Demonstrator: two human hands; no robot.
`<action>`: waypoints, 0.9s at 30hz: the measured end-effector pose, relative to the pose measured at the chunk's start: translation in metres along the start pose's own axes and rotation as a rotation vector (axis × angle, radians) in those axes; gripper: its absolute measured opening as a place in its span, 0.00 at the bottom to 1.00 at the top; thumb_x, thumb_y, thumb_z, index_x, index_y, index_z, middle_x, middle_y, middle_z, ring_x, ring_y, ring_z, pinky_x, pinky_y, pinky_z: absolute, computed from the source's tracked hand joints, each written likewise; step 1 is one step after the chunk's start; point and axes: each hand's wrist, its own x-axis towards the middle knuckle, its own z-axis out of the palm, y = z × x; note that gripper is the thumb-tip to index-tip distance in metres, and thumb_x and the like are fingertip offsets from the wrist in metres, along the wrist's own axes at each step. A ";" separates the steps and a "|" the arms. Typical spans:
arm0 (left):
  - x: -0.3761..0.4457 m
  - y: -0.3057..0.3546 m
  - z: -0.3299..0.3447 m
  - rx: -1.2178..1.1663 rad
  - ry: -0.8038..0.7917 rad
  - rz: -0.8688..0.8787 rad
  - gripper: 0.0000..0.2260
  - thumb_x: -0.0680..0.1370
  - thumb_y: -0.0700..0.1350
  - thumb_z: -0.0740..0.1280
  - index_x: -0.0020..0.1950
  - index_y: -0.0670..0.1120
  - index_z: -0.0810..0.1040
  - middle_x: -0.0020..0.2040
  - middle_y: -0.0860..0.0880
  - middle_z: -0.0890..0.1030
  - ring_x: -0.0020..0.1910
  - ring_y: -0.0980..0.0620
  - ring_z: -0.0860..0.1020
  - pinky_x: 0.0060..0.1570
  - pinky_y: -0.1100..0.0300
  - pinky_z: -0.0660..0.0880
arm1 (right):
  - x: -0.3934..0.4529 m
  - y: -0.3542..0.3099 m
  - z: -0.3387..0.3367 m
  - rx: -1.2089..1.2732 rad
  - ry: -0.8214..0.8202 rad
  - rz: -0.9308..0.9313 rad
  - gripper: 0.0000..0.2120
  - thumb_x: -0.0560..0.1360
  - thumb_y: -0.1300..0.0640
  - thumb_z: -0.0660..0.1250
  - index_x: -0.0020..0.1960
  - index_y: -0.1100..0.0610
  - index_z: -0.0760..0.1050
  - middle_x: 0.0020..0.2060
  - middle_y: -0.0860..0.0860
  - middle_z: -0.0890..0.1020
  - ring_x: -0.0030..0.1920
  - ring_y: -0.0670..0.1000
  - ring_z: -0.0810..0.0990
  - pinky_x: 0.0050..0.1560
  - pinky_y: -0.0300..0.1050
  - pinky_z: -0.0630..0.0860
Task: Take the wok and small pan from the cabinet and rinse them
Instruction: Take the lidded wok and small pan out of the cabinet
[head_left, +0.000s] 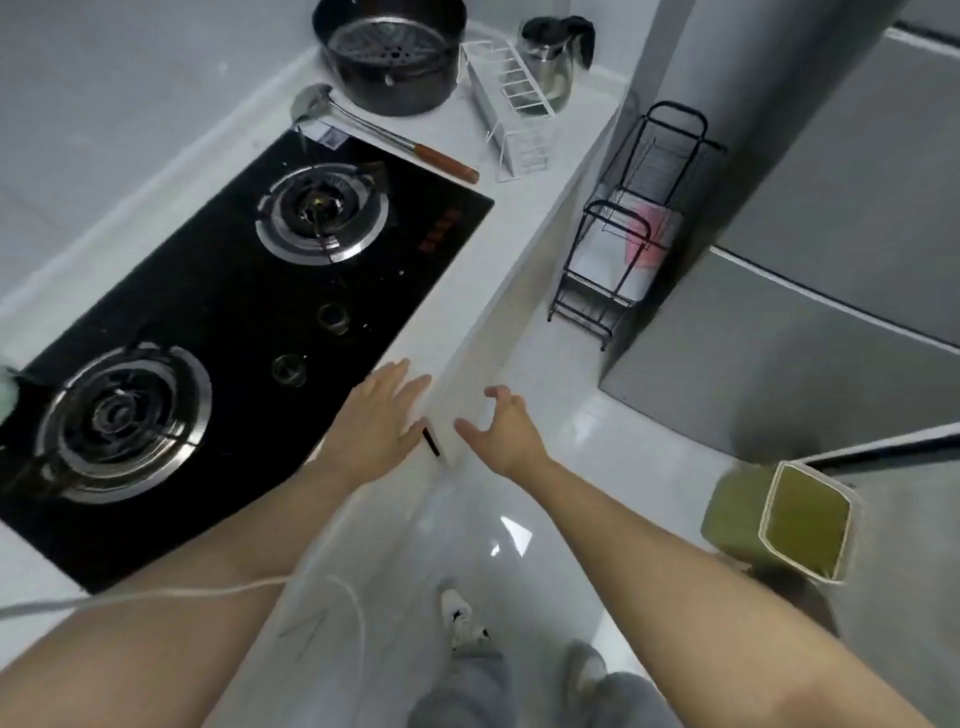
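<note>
Left hand (382, 415) spread flat, fingers straight, above the white counter edge (483, 312) beside the black glass gas hob (208, 312). Right hand (501, 428) loosely curled, holding nothing, just off the white cabinet front (457, 415) with its small black handle (431, 441). Wok and small pan not visible; presumably inside. Risk: door swinging into the knees; fingers slipping off that thin handle.

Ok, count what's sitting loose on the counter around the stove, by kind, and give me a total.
Pots: 1, the black pot
Ladles: 1, the wood-handled ladle
Wire racks: 1, the white rack
Kettles: 1, the kettle
Total: 4
</note>
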 end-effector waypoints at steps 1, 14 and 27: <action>0.008 -0.003 0.009 0.021 -0.025 0.032 0.28 0.81 0.58 0.56 0.79 0.49 0.61 0.79 0.42 0.60 0.78 0.44 0.58 0.75 0.48 0.59 | 0.013 0.003 0.005 0.033 -0.017 0.026 0.35 0.75 0.39 0.68 0.75 0.54 0.60 0.70 0.55 0.67 0.62 0.57 0.76 0.62 0.52 0.74; 0.026 -0.010 0.038 -0.109 0.243 0.049 0.21 0.80 0.50 0.66 0.73 0.50 0.73 0.76 0.47 0.67 0.75 0.45 0.65 0.73 0.49 0.61 | 0.127 0.013 0.083 0.572 -0.076 0.169 0.52 0.61 0.41 0.72 0.79 0.54 0.52 0.65 0.52 0.72 0.66 0.54 0.74 0.64 0.53 0.75; 0.026 0.003 0.038 0.028 0.204 0.049 0.21 0.81 0.47 0.62 0.73 0.43 0.71 0.75 0.39 0.66 0.75 0.38 0.63 0.74 0.43 0.59 | 0.082 0.156 -0.079 0.107 0.184 0.057 0.16 0.76 0.55 0.65 0.63 0.48 0.78 0.41 0.47 0.83 0.38 0.49 0.80 0.39 0.40 0.72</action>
